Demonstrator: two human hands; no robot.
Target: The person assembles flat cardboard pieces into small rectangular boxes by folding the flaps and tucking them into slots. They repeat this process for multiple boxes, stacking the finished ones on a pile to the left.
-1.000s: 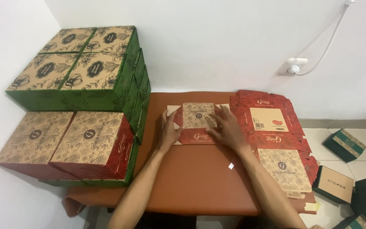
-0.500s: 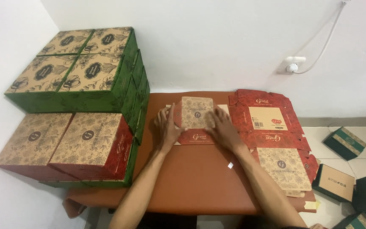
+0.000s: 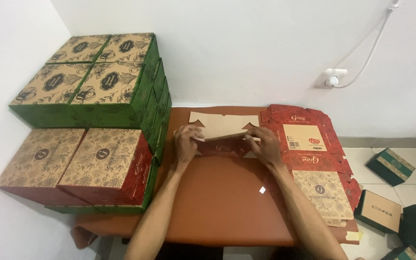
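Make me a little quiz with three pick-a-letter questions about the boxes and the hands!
1. Where is the stack of flat red box sheets?
A. right of the hands
B. on top of the green boxes
C. under the table

2. What colour are the sides of the top boxes by the wall?
A. blue
B. green
C. white

3. What are the left hand and right hand doing?
A. resting empty
B. both holding a half-folded red box
C. waving

Answers: 1 A, the sheets lie on the table's right side. 2 B, their walls are green. 3 B, fingers grip both ends.
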